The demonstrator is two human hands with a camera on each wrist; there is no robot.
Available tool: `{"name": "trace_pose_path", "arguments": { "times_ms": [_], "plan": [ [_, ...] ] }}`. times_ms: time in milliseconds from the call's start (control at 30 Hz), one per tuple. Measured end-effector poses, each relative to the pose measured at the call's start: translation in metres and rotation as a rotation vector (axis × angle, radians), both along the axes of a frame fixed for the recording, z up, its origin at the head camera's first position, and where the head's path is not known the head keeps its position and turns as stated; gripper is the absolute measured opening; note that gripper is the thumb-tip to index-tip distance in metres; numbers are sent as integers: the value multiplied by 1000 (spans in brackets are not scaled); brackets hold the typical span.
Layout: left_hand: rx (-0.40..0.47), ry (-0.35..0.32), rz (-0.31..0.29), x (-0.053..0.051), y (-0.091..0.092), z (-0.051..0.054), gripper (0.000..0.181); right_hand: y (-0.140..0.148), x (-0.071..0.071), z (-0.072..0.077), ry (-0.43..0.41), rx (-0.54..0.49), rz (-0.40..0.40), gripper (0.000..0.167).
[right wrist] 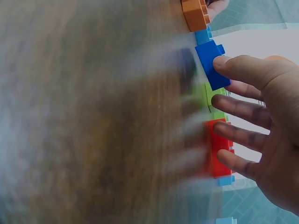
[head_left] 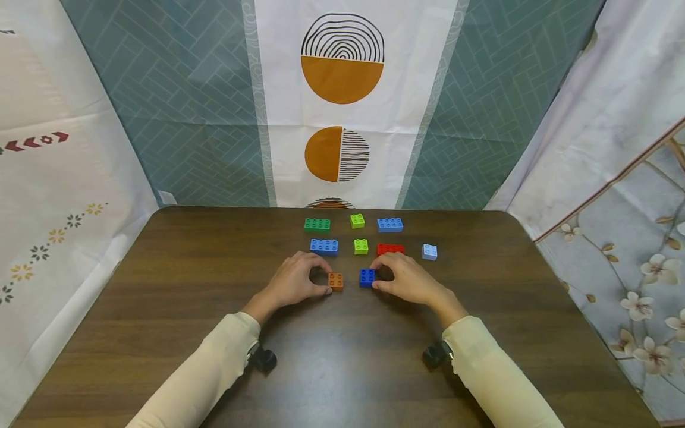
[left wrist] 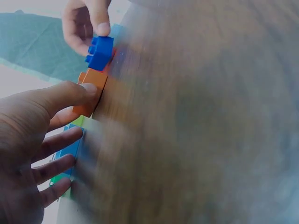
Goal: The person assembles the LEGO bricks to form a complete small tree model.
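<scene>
Between thumb and fingers, my left hand pinches a square orange toy building brick. Facing it, my right hand pinches a square dark blue brick. A short gap separates the two bricks, and both have their studs upward. In the left wrist view the thumb lies on the side of the orange brick. The right wrist view shows the dark blue brick apart from its reflection, slightly above the tabletop. Just behind the right hand's fingers is a red brick, partly covered by that hand.
Farther back on the brown table lie a long blue brick, a lime brick and a pale blue brick. Behind them are a green brick, another lime brick and another blue brick. Patterned cloth hangs behind.
</scene>
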State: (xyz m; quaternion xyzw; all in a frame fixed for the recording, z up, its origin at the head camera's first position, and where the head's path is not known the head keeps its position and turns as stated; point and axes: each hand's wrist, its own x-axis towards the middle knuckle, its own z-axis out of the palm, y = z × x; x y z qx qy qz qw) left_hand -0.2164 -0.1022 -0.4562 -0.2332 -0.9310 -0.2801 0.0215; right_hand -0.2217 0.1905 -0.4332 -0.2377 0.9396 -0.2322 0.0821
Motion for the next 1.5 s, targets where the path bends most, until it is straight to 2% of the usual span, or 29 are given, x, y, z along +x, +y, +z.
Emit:
{"name": "trace_pose_path", "arguments": {
  "times_ms": [433, 733, 1167, 1500],
  "plan": [
    [32, -38, 24, 2, 5, -6, 34, -16, -1, 0, -58, -173, 25, 36],
    [39, -59, 18, 5, 8, -5, 34, -26, 1, 0, -87, -223, 28, 35],
    [36, -48, 19, 4, 8, -4, 35, -29, 1, -6, -105, -328, 1, 35],
    [30, -24, 19, 4, 8, -5, 35, -37, 2, -11, -119, -353, 63, 34]
  ]
}}
